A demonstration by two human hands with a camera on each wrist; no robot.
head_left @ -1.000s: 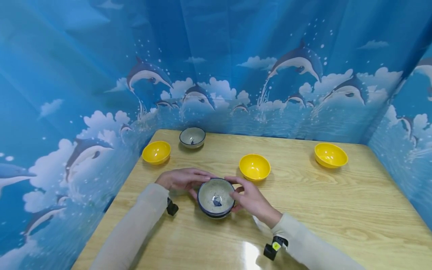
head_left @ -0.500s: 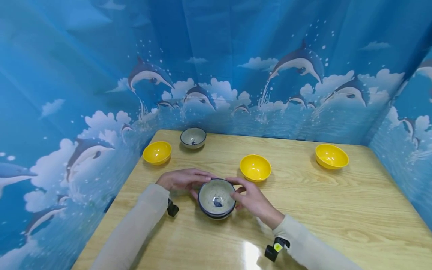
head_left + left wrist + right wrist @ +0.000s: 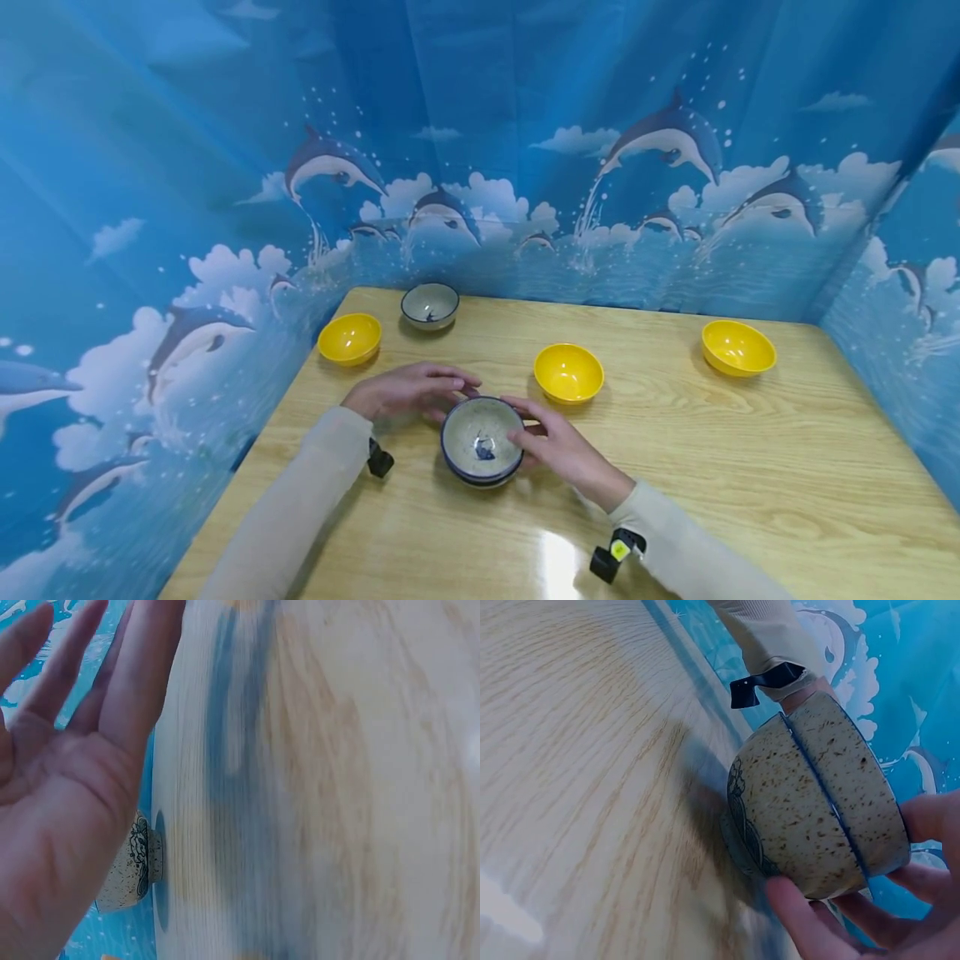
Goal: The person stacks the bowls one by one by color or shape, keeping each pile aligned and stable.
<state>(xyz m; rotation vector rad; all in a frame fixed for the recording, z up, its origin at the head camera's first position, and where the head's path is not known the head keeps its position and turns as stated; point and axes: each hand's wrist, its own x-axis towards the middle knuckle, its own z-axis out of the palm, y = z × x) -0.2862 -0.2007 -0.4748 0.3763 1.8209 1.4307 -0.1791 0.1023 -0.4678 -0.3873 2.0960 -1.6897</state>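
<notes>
Two speckled grey bowls with dark blue rims sit nested on the table, the upper bowl [image 3: 480, 437] inside the lower bowl [image 3: 780, 802]. My right hand [image 3: 562, 446] grips the stack at its right side, thumb by the rim. In the right wrist view its fingers [image 3: 922, 817] reach the upper wall. My left hand [image 3: 411, 392] is just off the stack's left side, fingers extended. The left wrist view shows that palm [image 3: 67, 795] holding nothing. Both bowls' undersides are mostly hidden.
Behind stand a grey bowl [image 3: 430, 307] and a yellow bowl [image 3: 349, 339] at the back left. Another yellow bowl [image 3: 568, 373] is just beyond my right hand, and a third yellow bowl [image 3: 738, 347] sits far right. A dolphin-print curtain [image 3: 480, 125] borders the wooden table [image 3: 750, 467].
My left hand has let go of the stacked bowls and drawn slightly left and up. My right hand stays on the stack, which has hardly moved.
</notes>
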